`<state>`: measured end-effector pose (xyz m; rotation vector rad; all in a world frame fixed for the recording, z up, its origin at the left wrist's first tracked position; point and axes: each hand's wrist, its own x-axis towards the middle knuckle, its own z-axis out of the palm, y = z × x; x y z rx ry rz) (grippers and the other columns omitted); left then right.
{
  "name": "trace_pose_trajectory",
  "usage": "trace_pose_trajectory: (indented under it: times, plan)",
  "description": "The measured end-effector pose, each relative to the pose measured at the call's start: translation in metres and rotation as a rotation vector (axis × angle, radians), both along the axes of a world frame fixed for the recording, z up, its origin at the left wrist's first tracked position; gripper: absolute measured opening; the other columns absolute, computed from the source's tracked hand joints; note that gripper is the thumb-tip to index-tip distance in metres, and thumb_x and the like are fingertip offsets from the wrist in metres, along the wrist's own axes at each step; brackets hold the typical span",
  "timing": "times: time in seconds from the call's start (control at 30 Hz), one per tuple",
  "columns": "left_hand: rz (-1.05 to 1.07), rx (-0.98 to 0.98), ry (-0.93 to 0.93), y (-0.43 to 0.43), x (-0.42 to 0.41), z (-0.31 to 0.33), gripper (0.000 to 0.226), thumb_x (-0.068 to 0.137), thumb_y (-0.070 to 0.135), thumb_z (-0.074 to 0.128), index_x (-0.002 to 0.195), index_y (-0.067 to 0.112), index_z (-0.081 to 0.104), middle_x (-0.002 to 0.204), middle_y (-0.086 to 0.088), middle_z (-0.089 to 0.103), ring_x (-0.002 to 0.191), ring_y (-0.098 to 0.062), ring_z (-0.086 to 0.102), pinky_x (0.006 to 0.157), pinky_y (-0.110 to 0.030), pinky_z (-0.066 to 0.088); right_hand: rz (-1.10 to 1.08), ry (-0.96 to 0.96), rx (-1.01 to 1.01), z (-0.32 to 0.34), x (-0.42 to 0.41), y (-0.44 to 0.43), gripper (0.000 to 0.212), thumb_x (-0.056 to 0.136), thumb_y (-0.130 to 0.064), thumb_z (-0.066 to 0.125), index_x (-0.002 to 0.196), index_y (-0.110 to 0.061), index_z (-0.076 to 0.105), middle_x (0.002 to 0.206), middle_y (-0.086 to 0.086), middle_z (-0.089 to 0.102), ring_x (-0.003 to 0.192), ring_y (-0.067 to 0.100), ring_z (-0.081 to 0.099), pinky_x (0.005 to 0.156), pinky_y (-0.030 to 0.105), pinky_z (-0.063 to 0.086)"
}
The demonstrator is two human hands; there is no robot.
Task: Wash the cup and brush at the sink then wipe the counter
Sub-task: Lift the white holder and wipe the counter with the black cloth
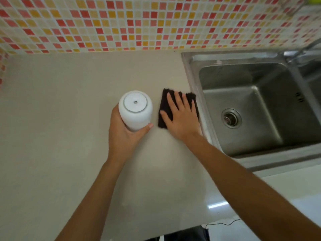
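A white cup (135, 110), turned base up, is gripped by my left hand (125, 134) just over the beige counter (60, 119). Fingers wrap its left side and the thumb lies across its near side. To its right a dark cloth (164, 108) lies flat on the counter beside the sink's rim. My right hand (180, 117) presses on the cloth with straight, spread fingers. No brush shows in this view.
A steel sink (246, 80) with a round drain (231, 118) fills the right side. A tap (302, 49) shows partly at the upper right. A mosaic tile wall (139, 23) backs the counter. The counter's front edge runs along the bottom.
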<state>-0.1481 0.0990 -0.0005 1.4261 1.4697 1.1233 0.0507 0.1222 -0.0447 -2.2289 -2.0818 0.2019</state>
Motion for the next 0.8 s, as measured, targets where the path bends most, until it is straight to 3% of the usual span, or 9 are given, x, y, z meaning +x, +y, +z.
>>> trace_pose_trajectory:
  times: [0.17,0.4,0.47,0.57,0.67,0.73,0.8]
  plan:
    - [-0.039,-0.023,-0.019,-0.008,0.009,-0.009,0.088,0.061,0.033,0.09,0.131,0.037,0.036,0.126,0.027,0.048,0.12,0.006,0.048,0.1,-0.012,0.04,0.107,0.01,-0.05,0.005,-0.007,-0.127,0.069,0.095,-0.06,0.027,0.154,-0.028,0.01,0.162,0.001,0.008,0.148,0.023,0.001,0.119,0.048,0.008]
    - [-0.056,-0.06,0.041,-0.013,0.012,-0.012,0.093,0.062,0.035,0.09,0.134,0.04,0.031,0.126,0.031,0.043,0.119,0.017,0.041,0.097,0.0,0.034,0.127,0.013,-0.058,0.002,-0.004,-0.132,0.069,0.095,-0.061,0.028,0.153,-0.028,0.012,0.161,0.002,0.011,0.148,0.023,0.003,0.118,0.05,0.009]
    - [-0.088,-0.069,0.056,-0.015,0.01,-0.012,0.093,0.063,0.034,0.089,0.136,0.037,0.031,0.132,0.03,0.042,0.124,0.014,0.04,0.101,-0.005,0.034,0.122,0.018,-0.045,0.001,-0.002,-0.133,0.069,0.095,-0.06,0.029,0.153,-0.028,0.013,0.161,0.002,0.011,0.148,0.023,0.003,0.118,0.05,0.009]
    - [-0.004,-0.166,0.08,-0.039,0.009,-0.013,0.096,0.069,0.031,0.087,0.145,0.021,0.03,0.141,0.007,0.042,0.129,-0.005,0.043,0.108,-0.025,0.038,0.122,0.048,-0.061,0.004,-0.004,-0.134,0.067,0.096,-0.061,0.026,0.153,-0.029,0.013,0.161,0.0,0.01,0.148,0.022,0.001,0.119,0.049,0.005]
    - [0.227,-0.217,0.177,-0.09,0.02,-0.005,0.057,0.086,0.02,0.071,0.135,0.013,0.043,0.12,0.001,0.049,0.104,-0.014,0.052,0.096,-0.038,0.049,0.1,0.217,-0.041,0.013,0.001,-0.129,0.054,0.1,-0.052,0.023,0.15,-0.032,0.027,0.159,-0.005,0.02,0.147,0.016,0.01,0.118,0.047,0.011]
    - [0.157,-0.169,0.229,-0.112,0.032,0.001,0.03,0.091,0.015,0.063,0.12,0.013,0.056,0.107,0.002,0.053,0.093,-0.017,0.056,0.089,-0.043,0.052,0.036,0.33,0.015,0.021,0.011,-0.123,0.045,0.101,-0.035,0.034,0.145,-0.027,0.039,0.155,-0.005,0.031,0.143,0.015,0.023,0.116,0.044,0.021]
    - [-0.002,-0.168,0.267,-0.108,0.045,0.001,0.024,0.094,0.014,0.059,0.118,0.011,0.061,0.108,0.0,0.057,0.097,-0.021,0.059,0.092,-0.044,0.051,-0.063,0.307,0.053,0.029,0.026,-0.115,0.048,0.096,-0.021,0.048,0.143,-0.021,0.042,0.153,0.0,0.034,0.139,0.02,0.029,0.112,0.043,0.029]
